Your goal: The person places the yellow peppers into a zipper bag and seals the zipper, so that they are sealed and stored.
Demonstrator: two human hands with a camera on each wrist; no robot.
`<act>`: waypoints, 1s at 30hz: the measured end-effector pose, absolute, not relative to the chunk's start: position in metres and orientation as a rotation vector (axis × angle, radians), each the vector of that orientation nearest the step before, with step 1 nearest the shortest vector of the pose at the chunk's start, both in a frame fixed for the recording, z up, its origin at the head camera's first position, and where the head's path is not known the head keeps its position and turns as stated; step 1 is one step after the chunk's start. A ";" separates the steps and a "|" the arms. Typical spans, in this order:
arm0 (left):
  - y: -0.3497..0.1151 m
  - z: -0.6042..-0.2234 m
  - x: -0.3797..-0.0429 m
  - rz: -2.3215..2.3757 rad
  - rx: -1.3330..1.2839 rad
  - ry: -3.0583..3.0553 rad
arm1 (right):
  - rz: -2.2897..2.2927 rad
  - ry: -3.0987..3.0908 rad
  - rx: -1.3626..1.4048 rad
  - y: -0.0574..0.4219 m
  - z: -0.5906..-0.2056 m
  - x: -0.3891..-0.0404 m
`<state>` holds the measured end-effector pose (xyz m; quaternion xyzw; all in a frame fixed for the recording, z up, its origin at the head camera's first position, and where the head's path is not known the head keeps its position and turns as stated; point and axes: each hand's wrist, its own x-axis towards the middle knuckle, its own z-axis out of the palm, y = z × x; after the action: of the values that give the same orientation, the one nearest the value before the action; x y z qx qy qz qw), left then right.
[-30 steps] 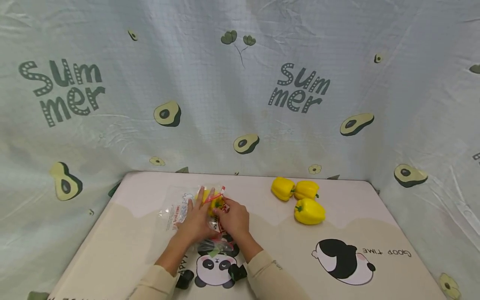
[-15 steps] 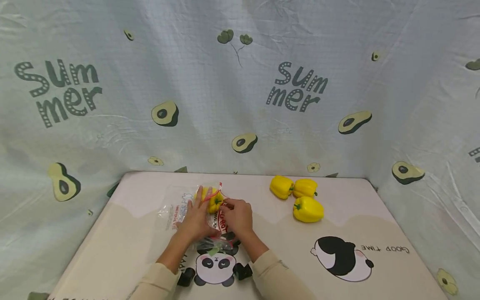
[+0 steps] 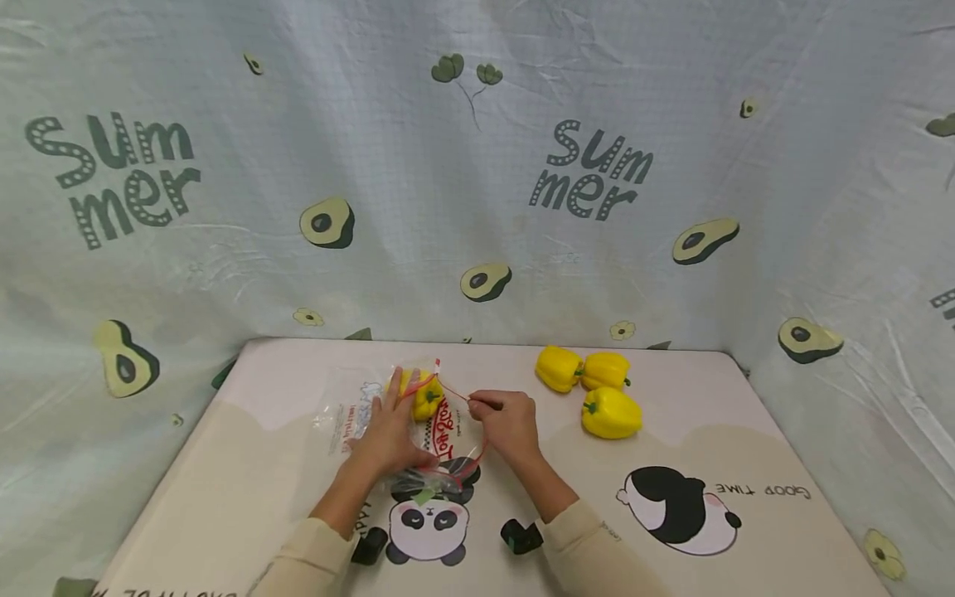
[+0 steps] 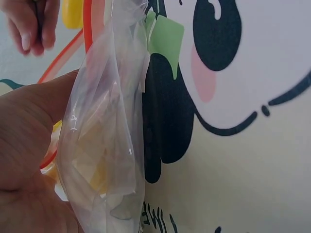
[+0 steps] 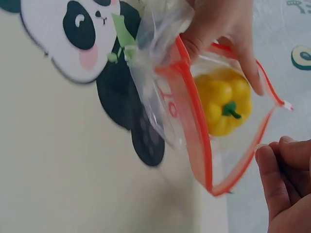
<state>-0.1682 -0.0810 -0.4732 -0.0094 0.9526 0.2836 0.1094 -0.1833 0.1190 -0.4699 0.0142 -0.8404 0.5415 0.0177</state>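
A clear zip bag (image 3: 448, 427) with a red-orange rim lies on the table, its mouth spread toward the right. Inside its opening sits a yellow bell pepper (image 5: 223, 102) with a green stem. My left hand (image 3: 388, 435) rests on the bag with fingers spread, the fingertips beside the pepper; whether any finger is inside the bag, I cannot tell. Thumb and fingers of my right hand (image 3: 510, 423) pinch the bag's rim at the right. In the left wrist view, the bag's clear film (image 4: 107, 145) covers part of the left hand.
Several things lie about: three more yellow bell peppers (image 3: 612, 413) are grouped at the back right of the panda-print tabletop (image 3: 567, 464). Behind the table hangs a pale curtain (image 3: 403, 166) with avocado prints. Black wrist-worn devices (image 3: 521, 537) sit below the hands.
My right hand has moved right, drawing the rim with it, so the bag's mouth gapes wider. The left hand has stayed on the bag. The head view has shifted slightly.
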 end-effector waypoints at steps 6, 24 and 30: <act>-0.082 -0.474 -0.167 0.835 -0.031 2.784 | 1.656 -2.585 0.048 0.138 -0.468 -0.183; -0.082 -0.473 -0.168 0.848 -0.009 2.793 | 1.675 -2.529 -0.088 0.210 -0.461 -0.189; -0.081 -0.475 -0.171 0.821 -0.007 2.791 | 1.565 -2.546 -0.140 0.228 -0.458 -0.191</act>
<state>-0.1706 -0.0807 -0.4748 -0.0025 0.9529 0.2804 0.1156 -0.1910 0.2279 -0.4578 -0.0467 -0.8486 0.5217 0.0748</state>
